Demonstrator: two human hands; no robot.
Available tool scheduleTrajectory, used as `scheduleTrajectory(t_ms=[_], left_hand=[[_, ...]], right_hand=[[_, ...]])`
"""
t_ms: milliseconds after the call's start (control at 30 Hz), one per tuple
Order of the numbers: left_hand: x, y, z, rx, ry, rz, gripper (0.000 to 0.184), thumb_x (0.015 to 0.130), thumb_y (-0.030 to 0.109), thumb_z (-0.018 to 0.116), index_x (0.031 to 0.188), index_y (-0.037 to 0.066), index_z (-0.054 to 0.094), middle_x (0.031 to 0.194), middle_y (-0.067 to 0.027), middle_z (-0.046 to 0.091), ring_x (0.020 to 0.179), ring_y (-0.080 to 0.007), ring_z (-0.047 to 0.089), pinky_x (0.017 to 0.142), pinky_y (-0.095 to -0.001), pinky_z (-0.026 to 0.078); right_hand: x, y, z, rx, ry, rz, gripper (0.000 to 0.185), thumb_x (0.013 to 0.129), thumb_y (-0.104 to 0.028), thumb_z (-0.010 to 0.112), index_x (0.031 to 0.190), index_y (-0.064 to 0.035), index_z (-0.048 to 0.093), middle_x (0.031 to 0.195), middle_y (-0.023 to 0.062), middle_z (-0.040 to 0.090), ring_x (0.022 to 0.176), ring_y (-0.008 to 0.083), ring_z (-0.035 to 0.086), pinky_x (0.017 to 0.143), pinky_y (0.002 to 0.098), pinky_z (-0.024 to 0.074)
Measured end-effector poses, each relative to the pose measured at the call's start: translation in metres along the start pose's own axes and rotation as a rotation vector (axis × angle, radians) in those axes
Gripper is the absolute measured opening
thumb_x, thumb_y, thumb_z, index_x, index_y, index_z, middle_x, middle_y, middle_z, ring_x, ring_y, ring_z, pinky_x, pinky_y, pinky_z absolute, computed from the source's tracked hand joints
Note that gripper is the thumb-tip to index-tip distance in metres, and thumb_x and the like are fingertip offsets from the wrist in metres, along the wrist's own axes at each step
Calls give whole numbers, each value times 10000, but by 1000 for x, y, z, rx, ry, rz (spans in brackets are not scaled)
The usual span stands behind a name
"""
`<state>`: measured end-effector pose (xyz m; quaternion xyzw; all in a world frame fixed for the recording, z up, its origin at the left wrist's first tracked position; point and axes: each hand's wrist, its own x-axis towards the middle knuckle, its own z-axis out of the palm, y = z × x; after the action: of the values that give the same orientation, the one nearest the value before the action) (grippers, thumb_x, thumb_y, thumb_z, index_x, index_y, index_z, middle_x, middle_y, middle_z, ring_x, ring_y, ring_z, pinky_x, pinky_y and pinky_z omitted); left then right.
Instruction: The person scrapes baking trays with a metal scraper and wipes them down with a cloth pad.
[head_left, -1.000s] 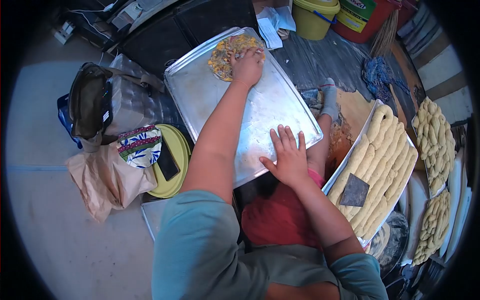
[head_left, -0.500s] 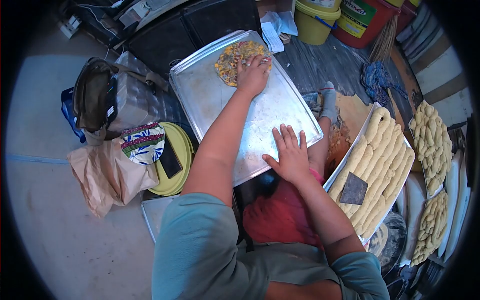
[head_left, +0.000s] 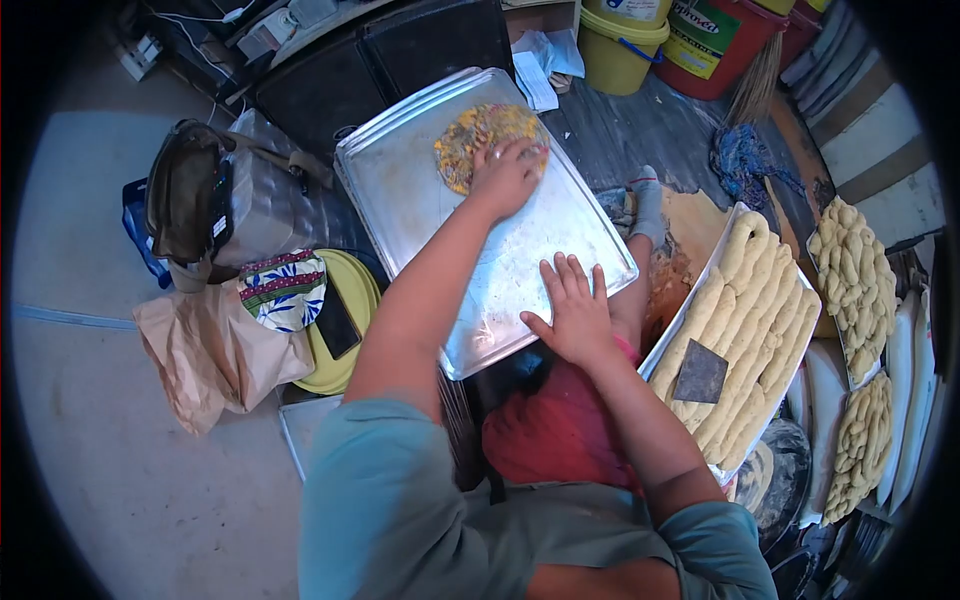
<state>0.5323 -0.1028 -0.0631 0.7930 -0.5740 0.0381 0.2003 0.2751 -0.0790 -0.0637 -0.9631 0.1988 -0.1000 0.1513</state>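
A large metal baking tray [head_left: 400, 190] lies tilted across the middle, with another tray rim showing beneath its far edge. Near its far end, my left hand [head_left: 505, 180] presses down on a roundish, crumpled orange-and-purple patterned cloth [head_left: 462, 150]. The fingers are bent over the cloth and partly hide it. My right hand [head_left: 578, 312] rests flat on the tray's near right part, fingers spread, holding nothing.
On the right stands a tray of long dough strips [head_left: 745, 320] with a dark scraper [head_left: 701, 372] on top. More shaped dough [head_left: 855, 270] lies beyond. At left are a paper bag [head_left: 215, 340], a yellow lid [head_left: 365, 290] and a phone [head_left: 337, 322]. Buckets [head_left: 620, 50] stand behind.
My left hand and the cloth have slid a little toward me on the tray, and its fingers look more bent. My right hand stays flat in place. The view has shifted slightly.
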Motion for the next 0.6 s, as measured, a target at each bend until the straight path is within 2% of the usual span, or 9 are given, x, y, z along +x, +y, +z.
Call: scheduleTrajectory(t_ms=[67,133,233,267,333,433,500,600], left_hand=[[-35,17,-21,-24,-116,70,327,907,330,529,1188,213,650,1371,-31,489,1317,-270,376,1069,-544,186],[-67,21,-36,-134,-250,165,306,916,323,528,1156,198,669,1304,-46,535,1251,-271,447,1041,-496,270],[-112,33,-59,-328,-391,29,314,920,306,532,1189,194,648,1229,-60,569,1184,-269,502,997,-441,348],[-124,42,-72,-213,-334,-1,354,917,292,544,1255,206,604,1172,-70,589,1145,-283,527,975,-422,385],[-135,39,-76,10,-340,-98,439,912,360,541,1333,236,538,1274,-106,542,1229,-309,471,1040,-507,315],[-128,7,-62,336,-82,-140,524,925,489,466,1401,269,453,1405,-136,441,1343,-348,350,1089,-596,204],[-101,-38,-60,351,-108,-341,582,926,589,389,1433,305,403,1506,-143,321,1418,-356,223,1115,-615,96],[-66,-96,-61,402,-25,-541,604,936,602,348,1446,281,386,1521,-151,292,1415,-366,227,1116,-612,92]], right_hand=[[-1,0,0,4,13,-7,786,861,-573,517,1440,-66,353,1479,183,346,1402,309,275,1145,541,74],[-3,1,0,3,22,-9,781,864,-573,515,1436,-66,358,1479,182,345,1402,310,276,1145,534,79],[-3,0,0,4,27,-6,777,863,-572,518,1431,-63,367,1476,184,350,1399,311,282,1145,534,81],[-2,0,-2,6,26,-5,775,863,-570,520,1430,-62,370,1475,184,351,1399,311,284,1145,533,82],[-1,-1,-3,6,21,-5,775,863,-567,524,1430,-62,370,1475,185,352,1398,312,286,1145,533,83],[3,-2,0,6,30,-4,777,857,-566,531,1427,-61,376,1471,184,360,1394,312,293,1144,538,86],[9,-1,4,10,60,-10,778,847,-568,538,1416,-57,396,1458,182,378,1387,309,304,1141,547,89],[17,-3,6,16,73,-15,778,845,-563,544,1419,-61,392,1461,182,375,1388,310,303,1143,545,86]])
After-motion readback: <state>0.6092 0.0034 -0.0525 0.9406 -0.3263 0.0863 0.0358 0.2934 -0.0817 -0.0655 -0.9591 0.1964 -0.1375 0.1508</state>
